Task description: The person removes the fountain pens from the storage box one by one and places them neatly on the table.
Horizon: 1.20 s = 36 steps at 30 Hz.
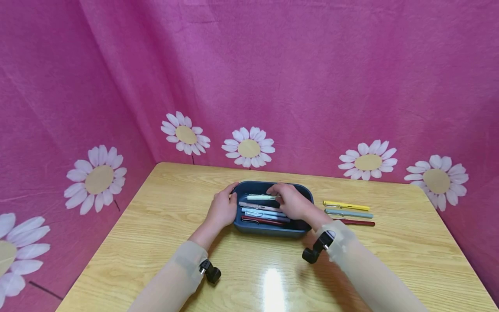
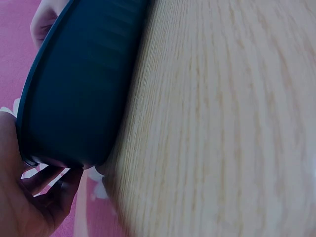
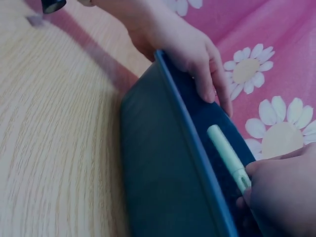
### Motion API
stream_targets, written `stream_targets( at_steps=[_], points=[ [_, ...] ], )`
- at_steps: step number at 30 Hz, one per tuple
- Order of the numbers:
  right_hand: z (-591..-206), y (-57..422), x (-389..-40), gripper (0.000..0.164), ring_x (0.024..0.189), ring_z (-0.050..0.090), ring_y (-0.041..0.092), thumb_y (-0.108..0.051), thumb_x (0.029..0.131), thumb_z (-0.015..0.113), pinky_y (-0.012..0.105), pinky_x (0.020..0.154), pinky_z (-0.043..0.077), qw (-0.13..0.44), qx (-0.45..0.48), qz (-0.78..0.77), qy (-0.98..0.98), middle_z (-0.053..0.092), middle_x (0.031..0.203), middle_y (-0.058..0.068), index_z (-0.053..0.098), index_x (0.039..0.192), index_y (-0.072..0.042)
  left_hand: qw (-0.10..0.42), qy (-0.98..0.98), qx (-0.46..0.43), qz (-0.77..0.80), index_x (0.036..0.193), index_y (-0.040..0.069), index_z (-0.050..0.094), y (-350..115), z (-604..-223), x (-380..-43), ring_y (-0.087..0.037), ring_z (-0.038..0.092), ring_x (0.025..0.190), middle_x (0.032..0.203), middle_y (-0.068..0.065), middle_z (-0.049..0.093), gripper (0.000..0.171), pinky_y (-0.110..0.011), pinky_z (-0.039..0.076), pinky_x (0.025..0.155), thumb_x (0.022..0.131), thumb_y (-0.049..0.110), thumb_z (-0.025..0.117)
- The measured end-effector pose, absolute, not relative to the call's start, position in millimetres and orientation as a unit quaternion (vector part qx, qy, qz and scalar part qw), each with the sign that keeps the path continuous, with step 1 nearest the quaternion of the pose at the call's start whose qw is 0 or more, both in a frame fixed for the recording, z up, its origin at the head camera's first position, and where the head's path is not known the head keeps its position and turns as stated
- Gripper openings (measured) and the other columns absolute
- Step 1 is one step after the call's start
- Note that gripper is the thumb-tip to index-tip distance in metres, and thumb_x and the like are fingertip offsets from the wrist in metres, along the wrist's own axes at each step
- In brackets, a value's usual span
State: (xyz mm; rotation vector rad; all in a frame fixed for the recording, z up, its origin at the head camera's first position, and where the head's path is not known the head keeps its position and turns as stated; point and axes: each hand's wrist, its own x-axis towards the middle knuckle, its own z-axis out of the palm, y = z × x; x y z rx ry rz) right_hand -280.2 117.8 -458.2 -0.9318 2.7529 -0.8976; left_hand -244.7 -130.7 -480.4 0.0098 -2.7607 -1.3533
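A dark blue box (image 1: 269, 233) with rounded corners stands on the table, and my left hand (image 1: 221, 208) holds its left end, with fingers against the outside wall in the left wrist view. Over the inside of the box, my right hand (image 1: 294, 203) pinches a pale green pen (image 3: 227, 150) near one end. This pen lies lengthwise, close to the far wall. Nearer me in the box are a greyish-pink pen (image 1: 253, 206), light blue pens (image 1: 259, 212) and a dark red pen (image 1: 261, 221). My right hand hides some of their right ends.
Right of the box, a yellow pen (image 1: 348, 206), a grey-blue pen (image 1: 351, 213) and another dark red pen (image 1: 360, 223) lie side by side on the wooden table (image 1: 249, 264). Pink cloth (image 1: 296, 86) with white daisies hangs behind the table and at its sides.
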Motion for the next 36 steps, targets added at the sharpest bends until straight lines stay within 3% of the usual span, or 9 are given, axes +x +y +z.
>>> stream_targets(
  at_steps=[6,26,36],
  points=[
    [-453.9,122.6,-276.8,0.041,0.101,0.060,0.021,0.017,0.095,0.055,0.044,0.096,0.054,0.047,-0.302,-0.310,0.900,0.071,0.122,0.011,0.070,0.129,0.000,0.036,-0.898,-0.001,-0.439,0.157,0.016,0.053,-130.9,-482.1,-245.3,-0.036,0.057,0.136,0.147,-0.017,0.061,0.044,-0.056,0.044,0.113,0.114,0.020,0.047],
    [-434.0,147.0,-259.8,0.047,0.104,0.063,0.022,0.020,0.092,0.052,0.046,0.096,0.056,0.038,-0.344,-0.340,0.874,0.071,0.126,0.012,0.070,0.131,0.001,0.039,-0.902,0.001,-0.429,0.158,0.016,0.053,-128.3,-483.3,-245.2,-0.036,0.056,0.137,0.147,-0.017,0.061,0.044,-0.055,0.043,0.113,0.114,0.020,0.046],
    [-423.5,168.6,-249.2,0.051,0.117,0.066,0.027,0.023,0.090,0.048,0.049,0.097,0.057,0.038,-0.342,-0.357,0.869,0.070,0.128,0.014,0.069,0.132,0.002,0.046,-0.903,-0.002,-0.427,0.157,0.014,0.054,-129.4,-480.4,-244.9,-0.035,0.058,0.134,0.146,-0.017,0.062,0.044,-0.055,0.045,0.112,0.113,0.018,0.047]
  ],
)
